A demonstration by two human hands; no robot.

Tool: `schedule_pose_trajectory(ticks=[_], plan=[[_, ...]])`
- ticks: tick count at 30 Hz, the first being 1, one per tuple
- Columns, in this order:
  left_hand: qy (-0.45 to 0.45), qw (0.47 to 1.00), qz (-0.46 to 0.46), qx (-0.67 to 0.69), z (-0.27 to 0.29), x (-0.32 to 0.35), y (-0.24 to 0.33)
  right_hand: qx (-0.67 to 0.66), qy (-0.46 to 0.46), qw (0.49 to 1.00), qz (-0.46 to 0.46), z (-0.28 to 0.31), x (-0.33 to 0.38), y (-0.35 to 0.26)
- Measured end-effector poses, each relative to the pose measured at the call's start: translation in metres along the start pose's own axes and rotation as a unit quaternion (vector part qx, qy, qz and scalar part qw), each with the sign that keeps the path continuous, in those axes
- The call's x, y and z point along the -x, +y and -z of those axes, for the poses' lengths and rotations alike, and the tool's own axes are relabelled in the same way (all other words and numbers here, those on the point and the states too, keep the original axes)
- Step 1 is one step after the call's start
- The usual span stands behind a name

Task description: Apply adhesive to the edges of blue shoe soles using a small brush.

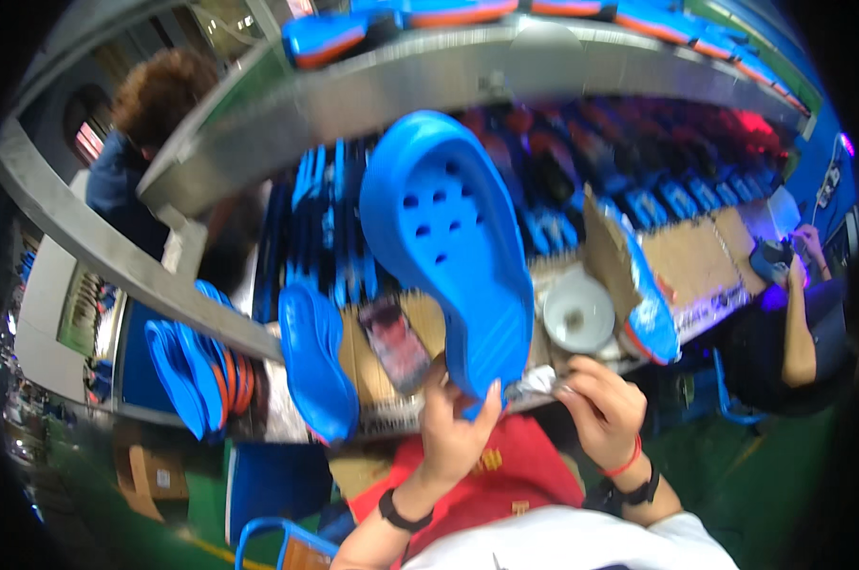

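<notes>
A blue foam shoe sole (491,313) with a raised rim and several round holes stands tilted up in front of me. My left hand (453,432) grips its narrow lower end, the thumb on the near edge. To the right, my right hand (608,410) is closed in a pinch; what its fingertips hold, if anything, is too small to make out. A crumpled whitish scrap (536,382) lies between the two hands. Just beyond my right hand sits a white bowl (581,309).
More blue soles (315,361) lie at the left, some stacked with orange edges. A phone (394,344) rests on cardboard (705,258). Behind, a metal shelf (401,90) carries blue-and-orange soles above rows of others. One person (130,199) is at far left, another (800,332) at right.
</notes>
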State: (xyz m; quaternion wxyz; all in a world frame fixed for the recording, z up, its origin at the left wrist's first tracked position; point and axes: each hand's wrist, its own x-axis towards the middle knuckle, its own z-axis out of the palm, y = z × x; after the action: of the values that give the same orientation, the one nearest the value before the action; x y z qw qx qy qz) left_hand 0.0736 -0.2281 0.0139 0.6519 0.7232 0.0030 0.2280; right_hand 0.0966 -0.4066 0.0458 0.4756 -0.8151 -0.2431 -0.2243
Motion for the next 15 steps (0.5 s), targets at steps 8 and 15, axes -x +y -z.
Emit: schedule_pose_trajectory(ticks=[8,15], plan=[[-0.147,0.98,-0.004,0.134,0.003,-0.11,0.116,-0.019,0.273,0.962,-0.022,0.063,0.011,0.002],[-0.229,0.958,-0.134,0.108,0.06,-0.346,0.152,-0.027,0.109,0.993,0.036,0.043,0.009,-0.003]])
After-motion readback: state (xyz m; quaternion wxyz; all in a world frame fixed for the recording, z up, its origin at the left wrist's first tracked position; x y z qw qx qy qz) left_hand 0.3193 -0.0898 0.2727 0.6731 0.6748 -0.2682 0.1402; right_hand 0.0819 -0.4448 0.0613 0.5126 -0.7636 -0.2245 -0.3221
